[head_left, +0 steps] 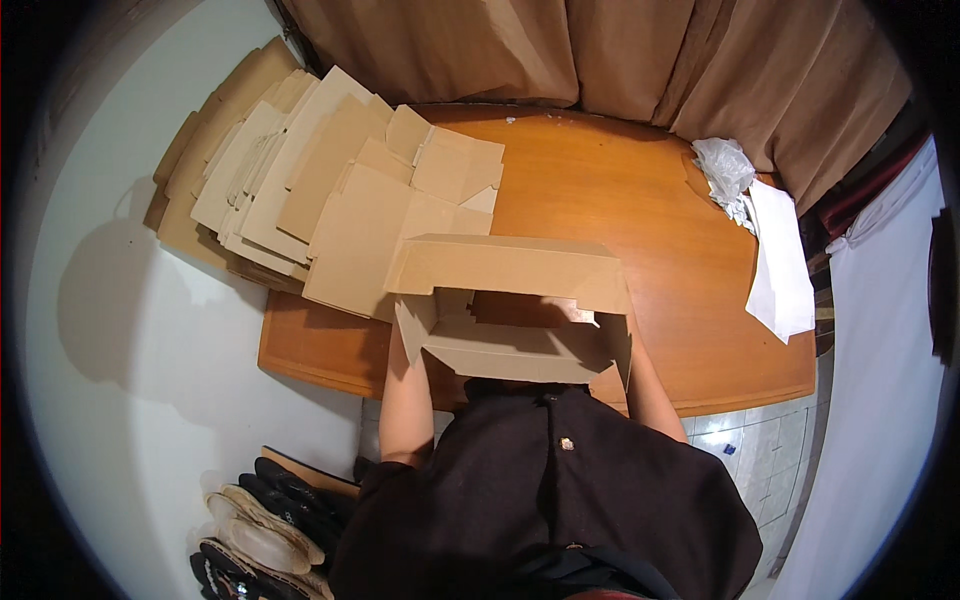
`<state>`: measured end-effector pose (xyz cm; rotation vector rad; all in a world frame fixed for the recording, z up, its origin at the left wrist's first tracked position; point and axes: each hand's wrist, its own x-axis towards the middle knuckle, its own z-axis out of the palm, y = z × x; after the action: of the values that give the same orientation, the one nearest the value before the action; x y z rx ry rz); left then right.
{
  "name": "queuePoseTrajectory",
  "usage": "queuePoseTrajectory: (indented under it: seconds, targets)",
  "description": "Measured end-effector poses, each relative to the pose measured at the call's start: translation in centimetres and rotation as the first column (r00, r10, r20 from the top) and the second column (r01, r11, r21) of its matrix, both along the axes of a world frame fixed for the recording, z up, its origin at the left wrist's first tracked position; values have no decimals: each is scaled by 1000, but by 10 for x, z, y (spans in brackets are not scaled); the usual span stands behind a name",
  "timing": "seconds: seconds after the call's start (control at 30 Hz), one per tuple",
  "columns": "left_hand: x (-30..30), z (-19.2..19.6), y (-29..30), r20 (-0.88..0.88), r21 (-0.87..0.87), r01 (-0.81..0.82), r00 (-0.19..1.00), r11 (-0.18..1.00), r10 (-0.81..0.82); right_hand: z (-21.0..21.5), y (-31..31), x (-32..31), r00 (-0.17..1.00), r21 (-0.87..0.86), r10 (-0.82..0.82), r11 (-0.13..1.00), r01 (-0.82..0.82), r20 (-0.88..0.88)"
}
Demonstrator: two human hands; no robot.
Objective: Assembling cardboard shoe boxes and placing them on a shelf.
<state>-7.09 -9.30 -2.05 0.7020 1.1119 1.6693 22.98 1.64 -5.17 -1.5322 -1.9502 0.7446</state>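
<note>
A brown cardboard box (510,262), partly folded with its walls raised and the middle open, is held up in front of me over the near edge of the table. My left forearm (406,405) reaches up to the box's left side, and my right forearm (652,385) to its right side. Both hands are at the box's side walls, the cardboard covering their fingers. Through the box's opening a patch of tabletop shows. Just beyond its left end lies a flat, unfolded cardboard blank (360,225), on top of a leaning stack.
Overlapping flat cardboard blanks (262,180) cover the left of the wooden table (590,170). A crumpled plastic bag (724,168) and white paper sheets (780,260) lie on the right. Brown curtains (450,45) hang behind. Several shoes (262,535) stand at lower left.
</note>
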Motion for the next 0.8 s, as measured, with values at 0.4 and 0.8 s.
queuePoseTrajectory:
  seconds: [0.4,0.8]
  targets:
    - [27,-9,-23,22,-74,-39,999,996,41,-15,-22,59,963,-46,-73,997,63,-258]
    - [93,-74,73,287,-313,88,958,946,6,-15,-14,136,872,-64,-179,984,168,-455]
